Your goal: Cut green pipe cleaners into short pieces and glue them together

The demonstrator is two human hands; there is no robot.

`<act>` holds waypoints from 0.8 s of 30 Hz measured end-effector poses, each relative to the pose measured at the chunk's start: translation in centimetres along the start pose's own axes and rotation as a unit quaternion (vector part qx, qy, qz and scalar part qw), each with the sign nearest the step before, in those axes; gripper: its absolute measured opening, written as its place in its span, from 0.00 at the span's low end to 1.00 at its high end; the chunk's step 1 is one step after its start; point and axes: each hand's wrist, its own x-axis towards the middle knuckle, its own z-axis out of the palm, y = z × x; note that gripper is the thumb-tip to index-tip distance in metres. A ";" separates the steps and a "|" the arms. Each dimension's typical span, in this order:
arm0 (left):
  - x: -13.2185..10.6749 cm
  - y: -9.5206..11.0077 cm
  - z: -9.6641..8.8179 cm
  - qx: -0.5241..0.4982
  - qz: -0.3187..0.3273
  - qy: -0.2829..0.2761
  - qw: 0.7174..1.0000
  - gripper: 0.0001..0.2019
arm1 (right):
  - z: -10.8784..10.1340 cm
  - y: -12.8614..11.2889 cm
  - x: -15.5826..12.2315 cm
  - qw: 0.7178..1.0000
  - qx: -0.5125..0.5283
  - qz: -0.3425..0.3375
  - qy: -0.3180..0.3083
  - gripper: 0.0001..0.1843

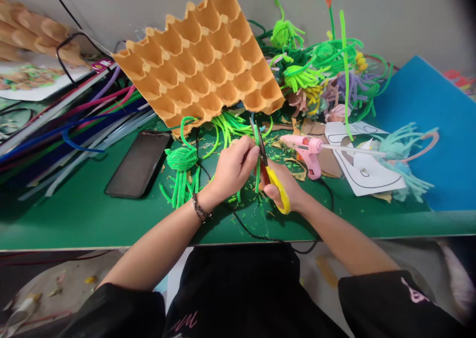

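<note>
My left hand (235,165) is closed in a pinch on a green pipe cleaner (257,178), which runs down beside the scissors. My right hand (284,187) grips the yellow-handled scissors (277,187), their dark blades pointing up and away, close against the pipe cleaner. Whether the blades touch it I cannot tell. Left of my left hand lies a green pipe-cleaner bundle (181,159) with a rounded top and hanging strands. Brighter green strands (232,126) lie just beyond my hands.
A brown egg tray (203,55) leans at the back. A phone (138,164) lies left; many pipe cleaners (92,105) stretch behind it. A pink glue gun (308,149) with a cord, paper cutouts (366,174) and a blue board (416,130) are at right. Green scraps litter the table.
</note>
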 end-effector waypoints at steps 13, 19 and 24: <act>-0.3 0.0 0.4 0.003 -0.019 0.024 1.000 0.11 | 0.0 0.0 -0.1 0.999 0.035 0.023 -0.006 0.37; -0.4 0.0 0.5 -0.014 -0.033 0.024 0.999 0.11 | 0.4 0.3 -0.1 0.998 0.053 0.021 0.020 0.36; -0.4 0.0 0.5 -0.023 -0.042 0.027 0.999 0.11 | 0.3 0.1 -0.1 0.998 0.053 0.024 0.021 0.34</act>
